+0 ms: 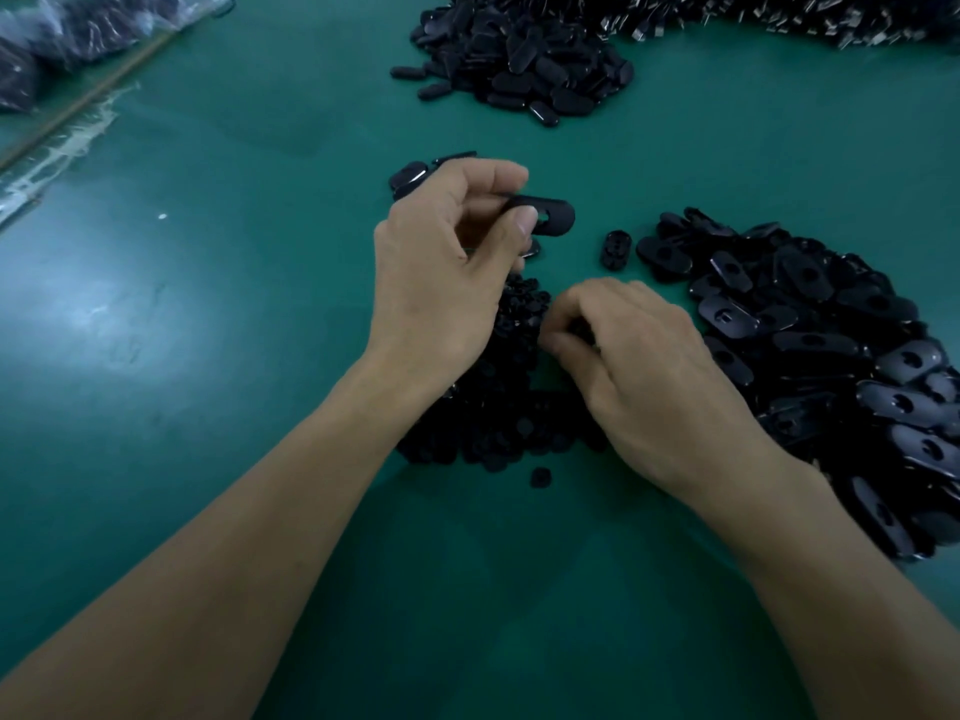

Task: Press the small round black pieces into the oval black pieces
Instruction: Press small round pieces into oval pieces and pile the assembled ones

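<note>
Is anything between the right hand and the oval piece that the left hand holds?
Nothing visible. The left hand pinches the oval black piece by one end, and only bare green table shows between it and the right hand at the small round pieces.

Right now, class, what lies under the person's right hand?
A heap of small round black pieces on the green table runs under the right hand. Its curled fingers cover whatever they may be picking, so that cannot be seen.
</note>
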`<state>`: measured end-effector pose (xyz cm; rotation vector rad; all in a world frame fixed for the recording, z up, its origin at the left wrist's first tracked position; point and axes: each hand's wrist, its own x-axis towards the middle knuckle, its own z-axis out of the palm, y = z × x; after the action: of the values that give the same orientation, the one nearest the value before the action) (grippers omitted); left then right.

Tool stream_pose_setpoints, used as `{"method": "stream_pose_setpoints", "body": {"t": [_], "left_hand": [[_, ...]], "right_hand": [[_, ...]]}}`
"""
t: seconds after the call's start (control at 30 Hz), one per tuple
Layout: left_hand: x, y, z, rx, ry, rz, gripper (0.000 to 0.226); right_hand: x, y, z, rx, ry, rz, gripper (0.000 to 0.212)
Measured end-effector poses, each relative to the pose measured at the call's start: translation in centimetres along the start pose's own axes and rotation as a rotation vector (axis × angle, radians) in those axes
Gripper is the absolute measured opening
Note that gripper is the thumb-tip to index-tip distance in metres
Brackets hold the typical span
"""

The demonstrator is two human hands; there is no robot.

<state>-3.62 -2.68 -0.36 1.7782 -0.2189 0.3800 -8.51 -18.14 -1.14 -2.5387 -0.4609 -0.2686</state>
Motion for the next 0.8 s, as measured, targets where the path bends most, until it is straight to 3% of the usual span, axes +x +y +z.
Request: {"method": "stream_pose_setpoints", "body": {"t": [0.13,0.27,0.4,0.53,0.8], "left_hand": [[-0.2,0.2,0.1,0.036,-0.008,0.018,0.018],[-0.4,0.3,0.2,0.077,-0.046,0.034,0.017],[-0.6,0.2,0.3,0.078,-0.092,0.052,0.017],[-0.7,0.1,0.5,0.082,-0.136,0.076,0.019],[-1.1,-0.1,0.7,0.063,-0.176,0.124,0.017]], "right_hand": [[0.1,0.1,-0.2,0.103,0.161,-0.016,0.005],[0.2,0.5,-0.4,0.112,0.292,-0.028,0.021],[0.3,0.5,-0.5,0.220,0.374,0.018,0.025],[0.4,0.5,-0.7,0.408,0.400,0.127,0.024],[0.5,0.5,-0.6,0.402,0.419,0.147,0.014]]}}
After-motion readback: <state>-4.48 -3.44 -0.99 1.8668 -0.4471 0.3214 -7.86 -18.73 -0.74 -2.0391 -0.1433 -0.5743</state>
